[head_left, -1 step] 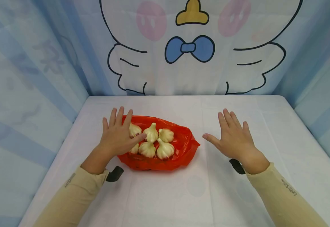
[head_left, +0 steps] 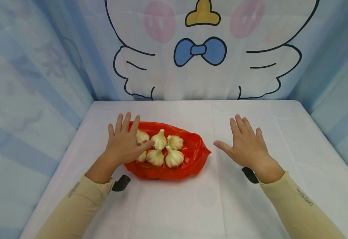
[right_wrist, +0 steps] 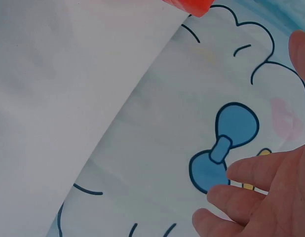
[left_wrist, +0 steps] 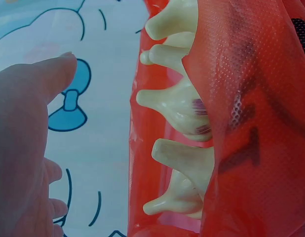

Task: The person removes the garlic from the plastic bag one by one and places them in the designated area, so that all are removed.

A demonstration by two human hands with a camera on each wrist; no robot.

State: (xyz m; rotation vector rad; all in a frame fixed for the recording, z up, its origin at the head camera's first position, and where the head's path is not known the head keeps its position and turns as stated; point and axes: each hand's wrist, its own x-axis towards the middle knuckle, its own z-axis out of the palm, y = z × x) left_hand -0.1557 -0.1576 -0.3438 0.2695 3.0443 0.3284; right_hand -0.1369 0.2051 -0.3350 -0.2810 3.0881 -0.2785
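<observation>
A red plastic bag [head_left: 196,149] lies spread open on the white table, left of the middle. Inside it sit several pale garlic bulbs [head_left: 174,157] in two rough rows. My left hand [head_left: 124,142], fingers spread, hovers over the bag's left end and covers part of it and of the bulbs there. The left wrist view shows the stems of the garlic bulbs [left_wrist: 179,106] beside the raised edge of the bag [left_wrist: 261,113]. To the right of the bag, apart from it, my right hand [head_left: 247,146] is held with straight fingers and holds nothing.
The table [head_left: 176,209] has a white cover. Behind it hangs a curtain [head_left: 197,79] with a cartoon drawing and a blue bow tie. Blue and white striped cloth [head_left: 27,116] closes off the left side, and similar cloth [head_left: 338,83] the right.
</observation>
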